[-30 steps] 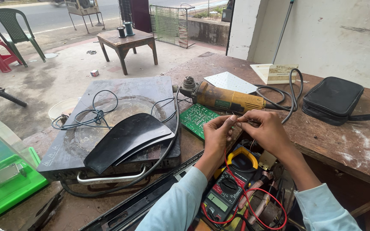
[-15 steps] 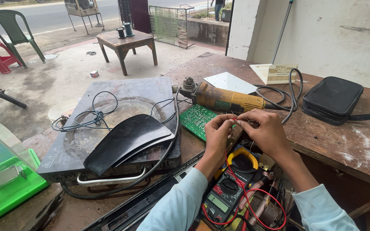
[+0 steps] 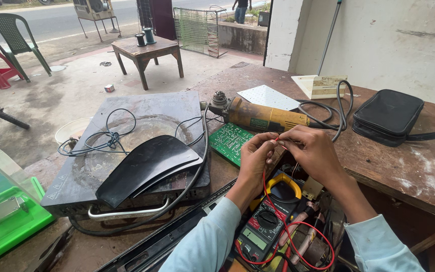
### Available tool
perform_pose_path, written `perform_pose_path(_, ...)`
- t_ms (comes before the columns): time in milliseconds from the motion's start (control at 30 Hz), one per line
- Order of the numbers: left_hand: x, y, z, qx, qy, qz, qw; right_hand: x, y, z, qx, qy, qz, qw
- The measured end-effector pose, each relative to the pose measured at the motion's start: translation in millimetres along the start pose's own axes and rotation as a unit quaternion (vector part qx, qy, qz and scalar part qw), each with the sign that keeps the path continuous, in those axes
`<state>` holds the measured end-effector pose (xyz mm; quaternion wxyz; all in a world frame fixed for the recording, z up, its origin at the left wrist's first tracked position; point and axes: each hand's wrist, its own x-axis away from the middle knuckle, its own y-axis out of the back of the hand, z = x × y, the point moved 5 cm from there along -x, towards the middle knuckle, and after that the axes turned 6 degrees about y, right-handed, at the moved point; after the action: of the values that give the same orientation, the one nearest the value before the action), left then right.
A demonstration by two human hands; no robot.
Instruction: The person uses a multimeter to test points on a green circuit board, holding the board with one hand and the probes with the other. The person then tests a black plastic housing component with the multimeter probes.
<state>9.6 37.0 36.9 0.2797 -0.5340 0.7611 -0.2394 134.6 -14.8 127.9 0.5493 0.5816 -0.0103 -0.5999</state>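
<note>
with both hands raised close over the table, the left hand (image 3: 255, 153) and right hand (image 3: 310, 151) each pinch the red test lead (image 3: 267, 177) between closed fingertips, its slack trailing to the clamp meter (image 3: 268, 221) below.

This is a small open-fronted repair workshop for electrical goods, facing a street. A worn wooden desk (image 3: 393, 166) carries a dusty yellow angle grinder (image 3: 265, 117) at 12 o'clock, a bare green circuit board (image 3: 231, 142) beside it, and a dismantled black induction cooktop (image 3: 127, 151) with loose cables at 9 o'clock. A yellow-jawed clamp multimeter (image 3: 270, 221) with red test leads lies at 6 o'clock. Beyond, at 11 o'clock, stand a small wooden table (image 3: 146, 50) and green plastic chair (image 3: 11, 35) on bare concrete.
</note>
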Motion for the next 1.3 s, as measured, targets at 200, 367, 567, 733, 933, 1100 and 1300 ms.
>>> perform_pose_path(200,-3,3,5,0.024,0.018,-0.005,1.0,1,-3,-10,-0.024,-0.017,-0.022,0.999)
perform_pose_path(367,-5,0,6,0.03,0.002,0.003,1.0,1,0,-16,-0.026,0.002,-0.03,0.999)
perform_pose_path(567,-4,-1,5,0.023,-0.002,0.006,1.0,3,-3,-12,-0.017,-0.012,-0.02,1.0)
perform_pose_path(733,-2,-3,2,0.019,0.002,0.016,1.0,1,-1,-7,-0.015,0.0,-0.015,1.0)
perform_pose_path(933,1,-8,-2,0.02,0.016,0.007,1.0,1,-2,-8,-0.025,-0.027,-0.008,0.999)
perform_pose_path(1100,0,-7,0,0.019,0.03,-0.001,0.999,2,-3,-11,-0.038,-0.018,-0.014,0.999)
perform_pose_path(1300,-2,-6,3,0.03,0.021,0.0,0.999,3,-6,-19,-0.034,-0.031,-0.007,0.999)
